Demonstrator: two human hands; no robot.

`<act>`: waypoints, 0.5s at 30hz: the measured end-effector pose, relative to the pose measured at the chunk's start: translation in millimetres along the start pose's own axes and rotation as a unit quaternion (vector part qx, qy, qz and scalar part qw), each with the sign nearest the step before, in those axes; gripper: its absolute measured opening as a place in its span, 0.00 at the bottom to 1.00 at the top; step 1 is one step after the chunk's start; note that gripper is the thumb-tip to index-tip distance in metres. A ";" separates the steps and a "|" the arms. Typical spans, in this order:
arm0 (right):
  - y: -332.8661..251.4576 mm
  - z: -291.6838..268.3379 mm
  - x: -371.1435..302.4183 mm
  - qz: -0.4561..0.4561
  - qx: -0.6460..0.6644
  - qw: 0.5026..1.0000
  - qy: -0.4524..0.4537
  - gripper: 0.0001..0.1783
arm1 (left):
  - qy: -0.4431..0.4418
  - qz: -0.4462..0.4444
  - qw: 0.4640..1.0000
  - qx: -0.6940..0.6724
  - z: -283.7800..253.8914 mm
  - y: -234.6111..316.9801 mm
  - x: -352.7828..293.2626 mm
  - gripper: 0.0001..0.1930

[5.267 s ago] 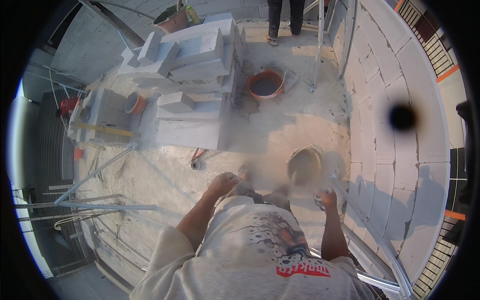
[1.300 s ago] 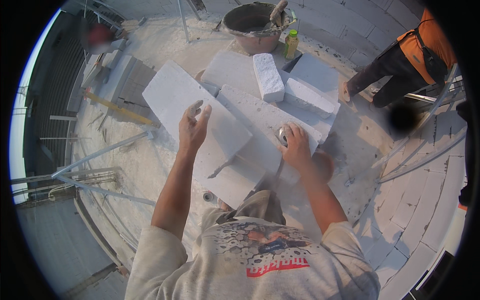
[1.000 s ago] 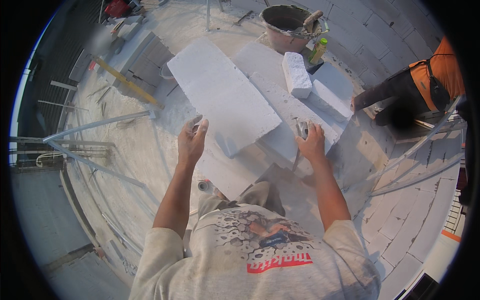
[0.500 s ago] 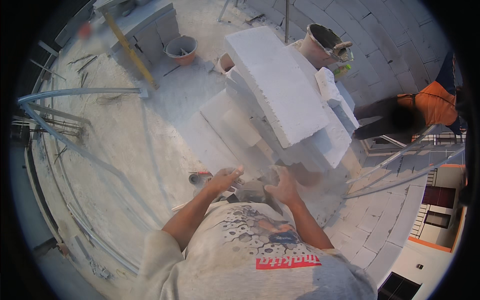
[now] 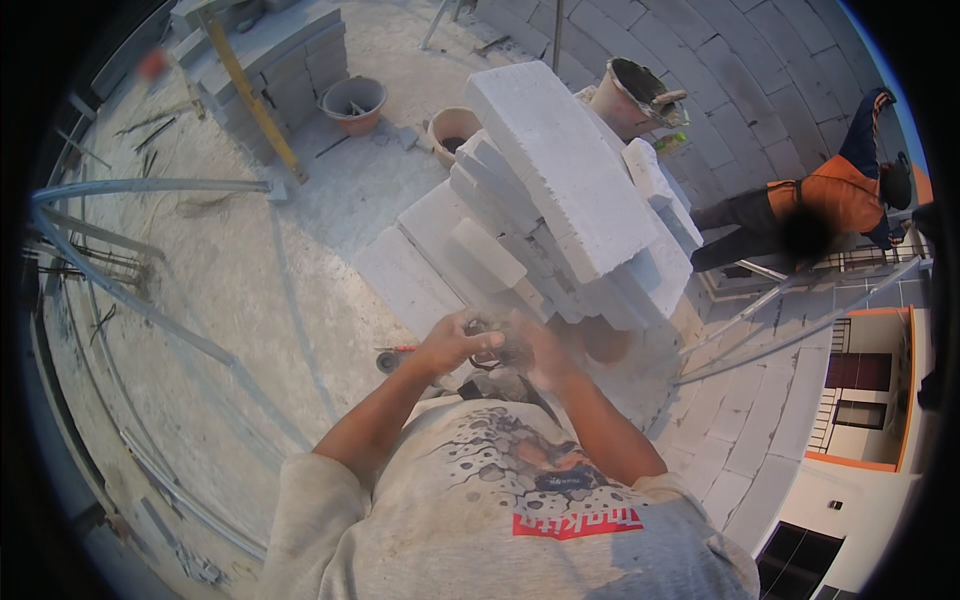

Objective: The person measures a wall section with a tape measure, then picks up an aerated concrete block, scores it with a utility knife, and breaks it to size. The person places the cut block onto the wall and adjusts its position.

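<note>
Close in front of my shirt, my left hand [image 5: 458,343] and my right hand [image 5: 543,355] meet, dusty and with curled fingers. Between them is a small dark object [image 5: 508,346], partly covered by the fingers and too blurred to name. My right hand's fingers are hazy but look closed against it. Just beyond the hands lies a stack of white concrete blocks [image 5: 565,175], its top slab tilted. A smaller block piece [image 5: 488,250] rests on the near left side of the stack. Beside my left wrist, a dark round-ended tool with a red part [image 5: 388,361] lies low down.
A grey-rimmed bucket [image 5: 352,105], an open tub [image 5: 452,135] and a mortar-smeared bucket [image 5: 632,98] stand around the stack. Metal poles [image 5: 150,187] cross the left. A yellow bar [image 5: 250,95] leans on blocks. A co-worker in orange [image 5: 840,195] is at the right.
My hands have come together from a gap apart, and now close around the small dark object. The view has shifted slightly, and more of the co-worker shows.
</note>
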State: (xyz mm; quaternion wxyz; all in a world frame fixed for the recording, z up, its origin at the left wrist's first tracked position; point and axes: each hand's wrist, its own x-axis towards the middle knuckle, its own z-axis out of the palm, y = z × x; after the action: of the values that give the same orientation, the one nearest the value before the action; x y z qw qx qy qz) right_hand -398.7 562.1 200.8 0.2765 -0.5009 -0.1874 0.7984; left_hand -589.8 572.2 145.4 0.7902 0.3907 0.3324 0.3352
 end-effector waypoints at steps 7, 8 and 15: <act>10.5 -11.8 -13.2 -0.044 -0.155 0.986 0.030 0.24 | 0.050 -0.148 0.985 0.068 -0.2 -0.6 -6.7 0.22; 12.8 -13.8 -14.8 -0.052 -0.199 0.978 0.031 0.26 | 0.049 -0.180 0.982 0.042 -0.7 -2.9 -8.0 0.21; 51.5 -67.7 -33.9 -0.113 -0.364 0.924 0.021 0.33 | 0.027 -0.126 0.985 0.114 -7.2 -24.1 10.8 0.15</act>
State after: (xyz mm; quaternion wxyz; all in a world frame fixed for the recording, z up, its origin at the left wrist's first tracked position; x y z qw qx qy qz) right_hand -338.9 502.3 165.7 0.1672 -0.5593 -0.5150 0.6277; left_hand -583.0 572.2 118.9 0.7676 0.4236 0.4361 0.2030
